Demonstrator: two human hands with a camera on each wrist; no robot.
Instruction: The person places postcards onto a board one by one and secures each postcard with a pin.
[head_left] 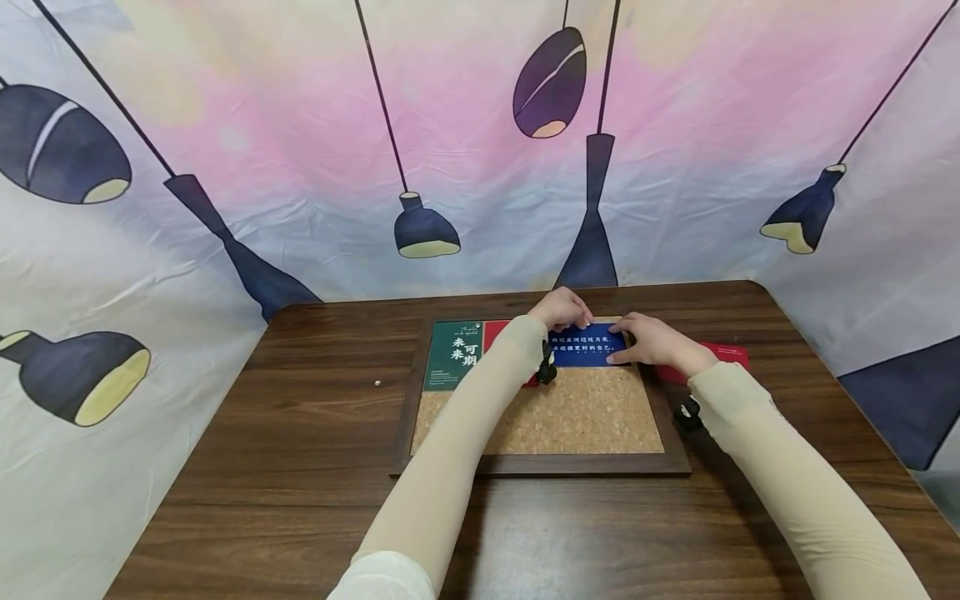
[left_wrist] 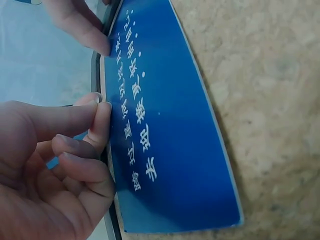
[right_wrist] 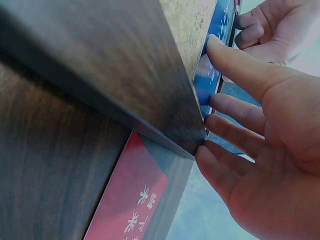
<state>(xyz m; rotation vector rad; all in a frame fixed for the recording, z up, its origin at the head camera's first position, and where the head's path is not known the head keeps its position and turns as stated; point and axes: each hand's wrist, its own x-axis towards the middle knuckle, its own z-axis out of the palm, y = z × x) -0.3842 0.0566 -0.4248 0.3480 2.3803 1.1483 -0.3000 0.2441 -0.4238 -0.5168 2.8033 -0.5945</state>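
Note:
A blue card [head_left: 588,345] with white Chinese writing lies along the upper right of a cork board [head_left: 577,408] with a dark wooden frame. At the card's upper edge, my left hand [head_left: 562,310] pinches with thumb and fingertip together; any small thing between them is hidden. My right hand [head_left: 656,342] holds the card's right end, thumb [right_wrist: 220,47] at its lower edge and index finger at its upper edge. Its other fingers touch the frame's corner. A green card [head_left: 453,358] and a partly covered red card [head_left: 495,331] lie farther left on the board.
Another red card [head_left: 723,354] lies on the wooden table [head_left: 315,450], right of the board and partly behind my right hand. A small pale round thing [head_left: 377,383] sits left of the frame. Behind the table hangs a cloth [head_left: 480,158] printed with lamps.

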